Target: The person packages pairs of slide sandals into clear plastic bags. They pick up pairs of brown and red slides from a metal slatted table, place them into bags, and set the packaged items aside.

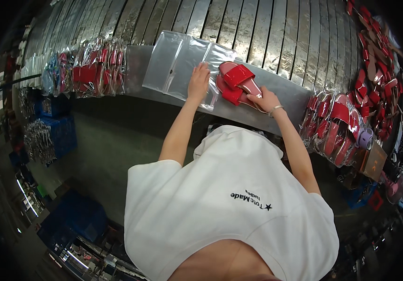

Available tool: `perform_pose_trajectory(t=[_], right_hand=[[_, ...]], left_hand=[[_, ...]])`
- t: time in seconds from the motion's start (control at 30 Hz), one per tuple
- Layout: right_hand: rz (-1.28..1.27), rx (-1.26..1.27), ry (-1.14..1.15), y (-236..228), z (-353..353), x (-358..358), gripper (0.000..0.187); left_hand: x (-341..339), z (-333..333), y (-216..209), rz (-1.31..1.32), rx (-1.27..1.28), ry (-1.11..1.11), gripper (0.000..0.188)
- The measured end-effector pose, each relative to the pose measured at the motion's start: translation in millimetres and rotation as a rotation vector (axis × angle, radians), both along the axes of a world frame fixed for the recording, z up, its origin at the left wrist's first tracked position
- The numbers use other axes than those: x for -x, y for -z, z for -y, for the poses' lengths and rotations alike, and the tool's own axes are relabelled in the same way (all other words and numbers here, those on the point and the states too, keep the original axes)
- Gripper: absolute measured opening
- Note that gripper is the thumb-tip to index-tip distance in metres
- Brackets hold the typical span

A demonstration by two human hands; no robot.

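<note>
A pair of red sandals (240, 75) with broad shiny straps lies one overlapping the other at the right side of a clear plastic bag (164, 65). My right hand (266, 100), with a bracelet at the wrist, grips the sandals by their heel ends. Their toe ends lie against the bag's right part; whether they are inside the film I cannot tell. On the bag, just left of the sandals, my left hand (199, 80) has its fingers bent together on the film. Its fingertips are partly hard to make out. Both bag and sandals rest on a grey metal plate (286, 91).
Beyond the plate runs a slatted metal conveyor (267, 33). Bagged red sandals (96, 70) stand in a row at the left. More bagged sandals (335, 122) hang at the right edge, beside a heap of loose red sandals (375, 70). Blue crates (60, 136) stand lower left.
</note>
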State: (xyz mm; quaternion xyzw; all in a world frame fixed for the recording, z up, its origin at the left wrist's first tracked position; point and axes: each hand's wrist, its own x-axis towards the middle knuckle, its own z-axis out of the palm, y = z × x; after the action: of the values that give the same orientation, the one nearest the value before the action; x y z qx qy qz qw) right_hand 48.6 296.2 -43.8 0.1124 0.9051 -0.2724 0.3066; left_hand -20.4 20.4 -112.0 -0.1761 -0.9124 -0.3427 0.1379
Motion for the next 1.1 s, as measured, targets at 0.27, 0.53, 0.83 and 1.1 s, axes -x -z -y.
perform_pose_trajectory(t=[0.27,0.53,0.83,1.1], right_hand=[[-0.227,0.58,0.15,-17,45,-17,0.059],[-0.454,0.62,0.227,-33,69,15,0.048],[-0.784,0.813,0.836,-103,26,36,0.027],[-0.474,0.547,0.887,-2,-11,-21,0.046]], left_hand=[[17,11,-80,0.06,-0.298,0.189,0.012],[-25,-49,-170,0.11,-0.061,0.574,0.023],[-71,-110,-154,1.071,-0.421,0.488,0.023],[-88,-128,-84,1.471,-1.356,0.116,0.049]])
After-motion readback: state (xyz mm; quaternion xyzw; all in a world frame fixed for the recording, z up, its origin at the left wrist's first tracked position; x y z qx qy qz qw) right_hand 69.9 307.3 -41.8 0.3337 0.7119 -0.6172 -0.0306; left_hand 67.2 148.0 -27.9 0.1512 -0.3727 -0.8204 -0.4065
